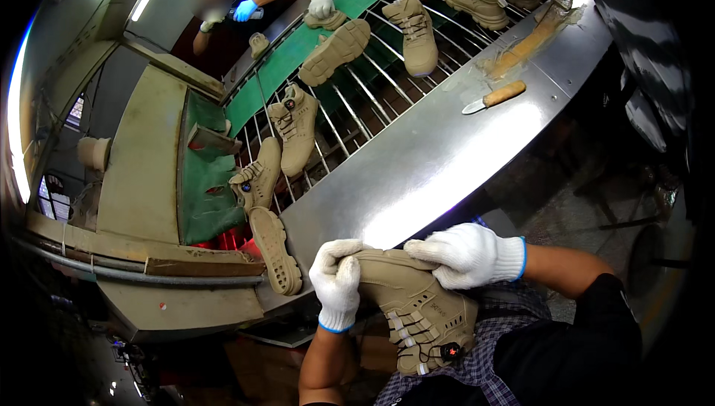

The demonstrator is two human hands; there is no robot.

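Observation:
Both my hands wear white knit gloves with blue cuffs. Between them is a tan lace-up shoe point(417, 298), tilted on its side in front of my apron, its dark laces and a round black dial toward me. My left hand point(335, 283) has its fingers curled around one end of the sole edge. My right hand point(473, 255) grips the other end of that edge, fingers bent over it. Just beyond my left hand, a loose tan outsole point(274, 249) leans at the corner of the metal ledge point(357, 205).
A roller conveyor point(357, 100) with a green belt point(279, 63) carries several tan shoes point(413, 37). On the ledge lies a wooden-handled knife point(495, 97) beside dried brown residue point(529, 45). Across the conveyor, a co-worker's white-gloved hand point(322, 6) touches a shoe; another person wears a blue glove point(245, 10).

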